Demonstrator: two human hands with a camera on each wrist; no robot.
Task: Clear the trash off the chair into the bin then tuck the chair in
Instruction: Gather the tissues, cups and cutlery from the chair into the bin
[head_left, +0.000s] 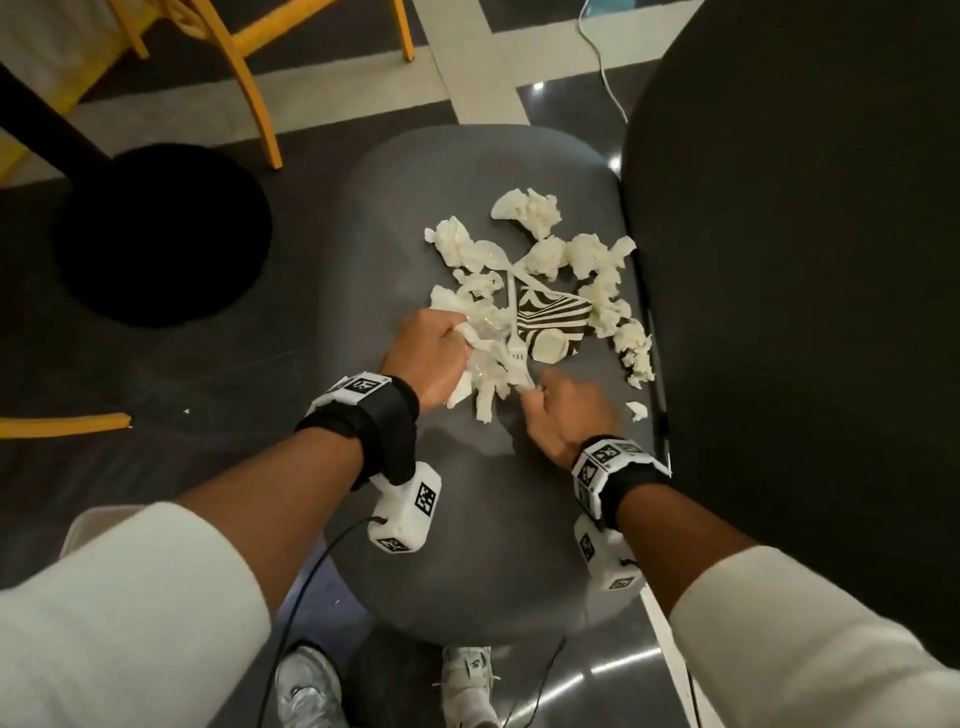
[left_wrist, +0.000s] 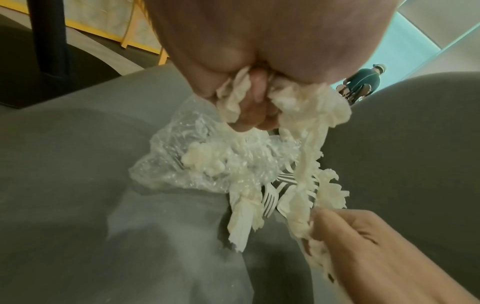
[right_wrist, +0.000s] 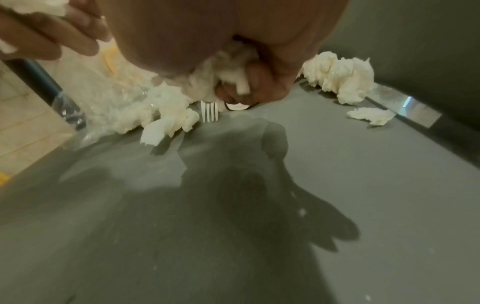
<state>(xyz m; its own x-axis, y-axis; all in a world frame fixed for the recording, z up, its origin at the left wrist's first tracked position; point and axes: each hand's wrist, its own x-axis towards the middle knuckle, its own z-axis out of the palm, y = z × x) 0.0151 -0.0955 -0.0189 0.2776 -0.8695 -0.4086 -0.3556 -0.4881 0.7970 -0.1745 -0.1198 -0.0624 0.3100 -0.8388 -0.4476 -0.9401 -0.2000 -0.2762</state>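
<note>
left hand (head_left: 428, 353) gripping tissue (left_wrist: 306, 102), right hand (head_left: 563, 415) too (chair (head_left: 415, 493))

Floor (head_left: 171, 374) here is dark grey, kinda glossy, with pale cream stripes (head_left: 470, 78) crossing it up top. A black round pedestal base (head_left: 161, 234) sits on the left with its dark post (head_left: 47, 119) running up out of view. Behind that there's a yellow wooden chair frame (head_left: 244, 67), and another yellow leg tip (head_left: 67, 422) pokes in at the left edge. A thin white cable (head_left: 605, 73) trails over the floor far right. Light glints off the tiles near the bottom (head_left: 623, 667). In the left wrist view, teal-tinted glass panels (left_wrist: 405, 51) show way back.
</note>
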